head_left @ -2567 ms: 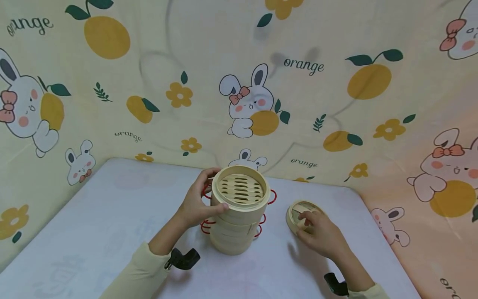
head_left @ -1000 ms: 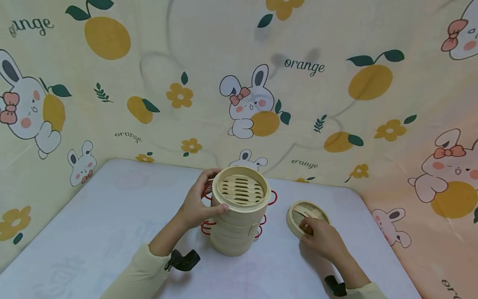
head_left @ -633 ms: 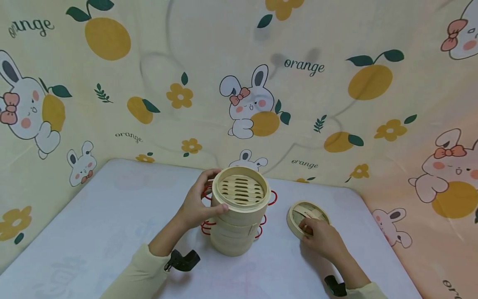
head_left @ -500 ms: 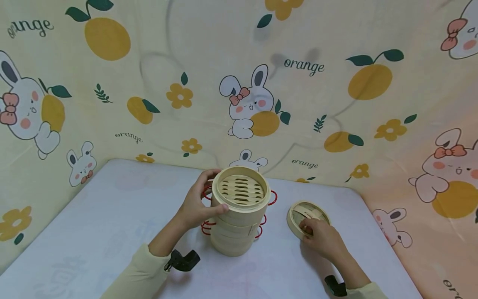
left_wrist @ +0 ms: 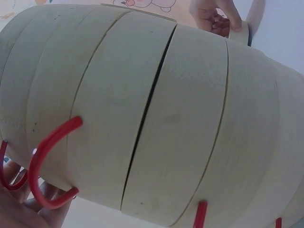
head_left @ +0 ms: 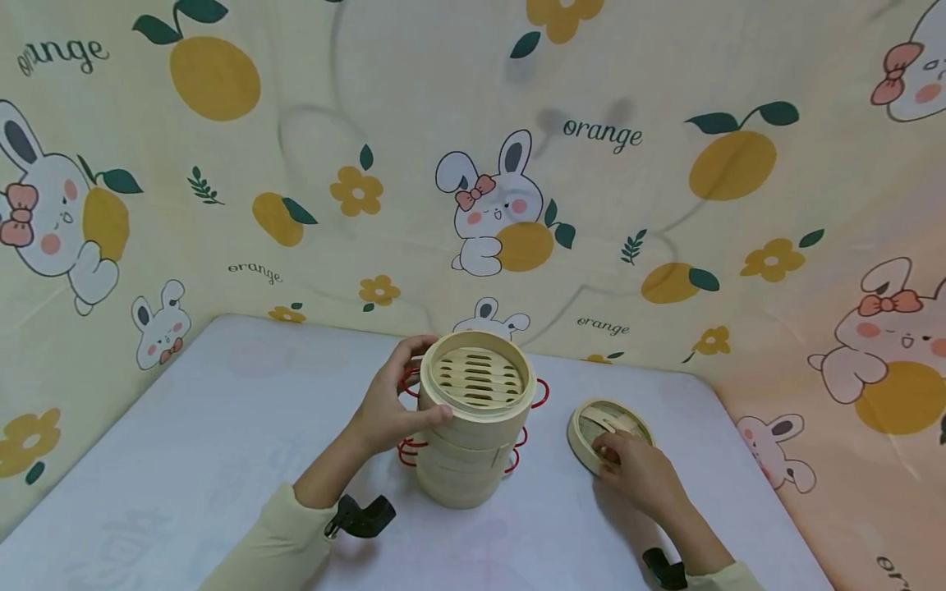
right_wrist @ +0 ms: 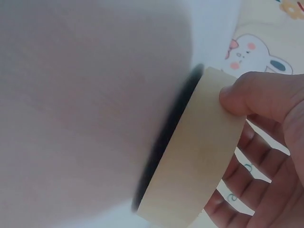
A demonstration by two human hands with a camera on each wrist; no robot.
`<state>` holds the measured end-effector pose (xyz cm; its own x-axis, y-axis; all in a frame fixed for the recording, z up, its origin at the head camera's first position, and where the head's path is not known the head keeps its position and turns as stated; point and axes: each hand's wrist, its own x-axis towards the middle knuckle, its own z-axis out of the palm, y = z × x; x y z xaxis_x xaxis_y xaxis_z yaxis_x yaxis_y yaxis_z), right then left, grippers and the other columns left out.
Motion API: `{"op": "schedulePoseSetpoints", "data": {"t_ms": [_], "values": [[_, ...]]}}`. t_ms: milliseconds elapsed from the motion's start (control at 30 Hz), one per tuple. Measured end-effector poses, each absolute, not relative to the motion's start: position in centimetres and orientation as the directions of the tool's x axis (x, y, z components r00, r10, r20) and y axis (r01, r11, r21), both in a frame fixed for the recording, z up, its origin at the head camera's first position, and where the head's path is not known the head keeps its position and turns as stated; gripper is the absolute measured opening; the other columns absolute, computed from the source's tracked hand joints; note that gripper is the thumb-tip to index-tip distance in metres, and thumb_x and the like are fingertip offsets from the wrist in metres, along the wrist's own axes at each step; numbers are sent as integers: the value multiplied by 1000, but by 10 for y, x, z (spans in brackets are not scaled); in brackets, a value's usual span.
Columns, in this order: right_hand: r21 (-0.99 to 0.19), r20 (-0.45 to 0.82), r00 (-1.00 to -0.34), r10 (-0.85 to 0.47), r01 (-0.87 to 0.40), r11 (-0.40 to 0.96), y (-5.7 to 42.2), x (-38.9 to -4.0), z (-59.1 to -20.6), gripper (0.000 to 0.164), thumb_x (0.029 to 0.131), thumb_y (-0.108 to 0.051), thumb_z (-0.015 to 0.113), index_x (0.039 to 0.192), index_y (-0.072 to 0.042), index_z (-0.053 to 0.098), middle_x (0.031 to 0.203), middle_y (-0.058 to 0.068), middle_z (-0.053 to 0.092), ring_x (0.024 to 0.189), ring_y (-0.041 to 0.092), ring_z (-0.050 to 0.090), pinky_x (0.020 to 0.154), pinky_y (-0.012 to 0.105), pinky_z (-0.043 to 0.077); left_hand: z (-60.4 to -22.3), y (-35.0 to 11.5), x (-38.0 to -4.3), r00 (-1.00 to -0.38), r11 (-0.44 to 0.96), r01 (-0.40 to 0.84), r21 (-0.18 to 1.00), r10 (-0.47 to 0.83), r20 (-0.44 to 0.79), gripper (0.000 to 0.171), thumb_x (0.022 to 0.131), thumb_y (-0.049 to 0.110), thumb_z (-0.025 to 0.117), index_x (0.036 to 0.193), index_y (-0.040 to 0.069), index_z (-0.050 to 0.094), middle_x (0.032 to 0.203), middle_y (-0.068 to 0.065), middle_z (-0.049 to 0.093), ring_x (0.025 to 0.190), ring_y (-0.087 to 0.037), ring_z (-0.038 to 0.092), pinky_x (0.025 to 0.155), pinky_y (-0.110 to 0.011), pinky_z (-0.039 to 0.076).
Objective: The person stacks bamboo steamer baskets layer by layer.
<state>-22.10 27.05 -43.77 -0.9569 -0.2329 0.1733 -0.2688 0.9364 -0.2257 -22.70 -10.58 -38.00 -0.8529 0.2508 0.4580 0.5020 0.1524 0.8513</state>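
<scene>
A tall stack of round bamboo steamer baskets [head_left: 461, 468] stands upright on the table, red loop handles [head_left: 542, 392] at its sides. Slotted slats [head_left: 477, 374] show in the open top basket. My left hand [head_left: 388, 410] holds the upper stack from the left, thumb across the front near the rim and fingers round behind, partly hidden. To the right lies a shallow bamboo steamer lid [head_left: 582, 439] with crossing strips. My right hand [head_left: 639, 472] pinches its near rim; in the right wrist view the thumb presses the outer band [right_wrist: 192, 161] and the fingers curl over the edge.
Under everything is a white-covered table [head_left: 244, 427]. Behind it hangs a cream cloth [head_left: 414, 107] printed with rabbits and oranges. Black wrist mounts [head_left: 362, 517] sit at both wrists, the left one close to the stack's base.
My right hand has shifted from over the lid's middle and left rim to its near rim, and the fingers have drawn in. The left hand and the stack stay where they were.
</scene>
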Motion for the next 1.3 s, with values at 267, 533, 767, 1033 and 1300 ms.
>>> {"op": "schedulePoseSetpoints", "data": {"t_ms": [267, 533, 767, 1033, 1300], "values": [[-167, 258, -932, -255, -303, 938, 272, -221, -437, 26, 67, -5, 72, 90, -17, 68, 74, -5, 51, 63, 8, 43, 53, 26, 34, -379, -106, -226, -858, 144, 492, 858, 249, 450, 83, 71, 32, 79, 141, 14, 39, 142, -7, 46, 126, -29, 51, 102, -53, 43], [-124, 309, -913, -266, -316, 941, 274, -221, -435, 24, 66, -6, 72, 88, -16, 69, 72, -4, 50, 60, 9, 42, 53, 27, 34, -379, -106, -225, -859, 139, 490, 861, 248, 448, 82, 71, 29, 79, 141, 14, 39, 141, -7, 47, 124, -28, 52, 101, -52, 43], [-82, 381, -871, -310, -366, 927, 273, -219, -429, 26, 66, -5, 74, 87, -18, 69, 73, -3, 52, 61, 11, 45, 50, 30, 35, -379, -106, -225, -858, 125, 488, 864, 251, 448, 82, 71, 29, 79, 141, 14, 39, 141, -7, 47, 124, -28, 52, 102, -53, 42], [-61, 468, -818, -334, -406, 912, 269, -217, -419, 28, 62, -4, 74, 86, -17, 69, 72, -3, 51, 63, 14, 48, 49, 31, 35, -381, -105, -227, -861, 140, 487, 862, 245, 446, 81, 71, 28, 79, 141, 15, 39, 141, -5, 46, 124, -26, 53, 101, -52, 44], [-54, 548, -763, -342, -440, 896, 262, -213, -405, 27, 62, -5, 72, 87, -15, 69, 74, -3, 54, 69, 21, 54, 52, 36, 38, -380, -105, -227, -856, 127, 493, 861, 248, 453, 82, 70, 27, 80, 140, 14, 39, 141, -7, 47, 124, -28, 52, 100, -53, 43]]}}
